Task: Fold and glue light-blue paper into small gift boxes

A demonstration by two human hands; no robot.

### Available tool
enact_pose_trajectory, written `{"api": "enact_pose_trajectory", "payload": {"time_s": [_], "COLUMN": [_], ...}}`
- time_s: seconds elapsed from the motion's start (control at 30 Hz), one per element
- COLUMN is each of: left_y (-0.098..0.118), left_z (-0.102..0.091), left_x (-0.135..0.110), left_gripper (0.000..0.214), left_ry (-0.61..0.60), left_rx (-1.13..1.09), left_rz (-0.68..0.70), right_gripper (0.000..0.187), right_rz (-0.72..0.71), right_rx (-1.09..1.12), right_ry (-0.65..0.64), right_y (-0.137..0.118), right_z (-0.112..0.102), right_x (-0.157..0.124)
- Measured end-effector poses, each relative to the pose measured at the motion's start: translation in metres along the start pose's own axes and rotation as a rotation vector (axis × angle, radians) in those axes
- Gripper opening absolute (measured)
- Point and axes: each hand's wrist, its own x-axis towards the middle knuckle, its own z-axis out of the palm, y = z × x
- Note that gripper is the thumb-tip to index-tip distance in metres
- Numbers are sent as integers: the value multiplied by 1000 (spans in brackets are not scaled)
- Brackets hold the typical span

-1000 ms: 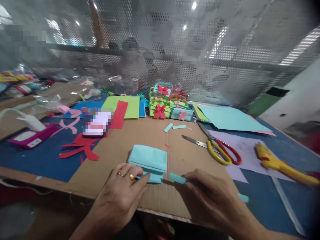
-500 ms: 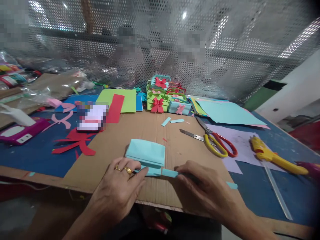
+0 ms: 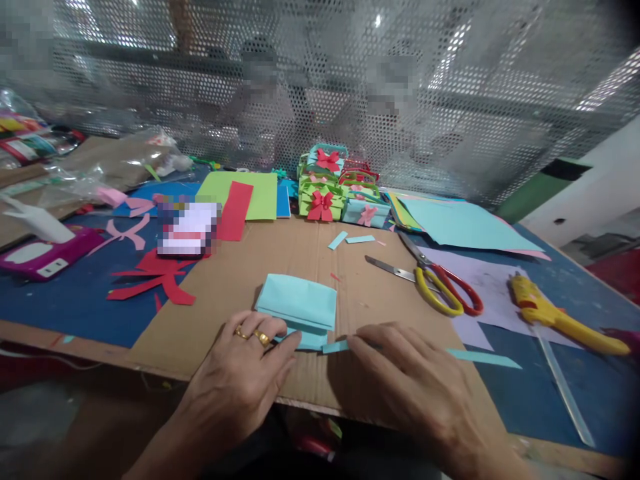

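A folded light-blue paper pouch (image 3: 297, 300) lies on the cardboard, with a narrow light-blue piece (image 3: 313, 340) along its near edge. My left hand (image 3: 245, 363), wearing two gold rings, presses its closed fingers and thumb on this narrow piece. To the right, my right hand (image 3: 413, 373) has its fingers bent down over a long light-blue paper strip (image 3: 485, 358). The strip's left end shows beside the narrow piece, while its right end sticks out past my hand. The middle of the strip is hidden under my palm.
Scissors (image 3: 440, 287) and a yellow glue gun (image 3: 560, 317) lie at the right. Small paper bags with bows (image 3: 320, 193) are stacked at the back. A phone (image 3: 187, 230), red paper cutouts (image 3: 155, 277) and a purple box (image 3: 55, 250) occupy the left.
My right hand has flattened over the strip, which now turns differently and shows much more of its length at the right. My left hand stays on the narrow piece. The view shifted slightly.
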Motion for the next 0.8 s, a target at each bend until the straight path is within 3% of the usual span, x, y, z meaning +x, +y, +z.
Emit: {"api": "enact_pose_trajectory", "payload": {"time_s": [0.43,0.8], "left_y": [3,2], "left_z": [-4,-1], "left_x": [1,0], "left_gripper": [27,28], "left_ry": [-28,-20], "left_rx": [3,4], "left_rz": [-41,-34], "right_gripper": [39,24], "right_rz": [-52,-66], "right_rx": [-82,-35], "right_ry": [6,-122], "right_y": [-8,-11], "right_z": [4,3], "right_x": [6,17]}}
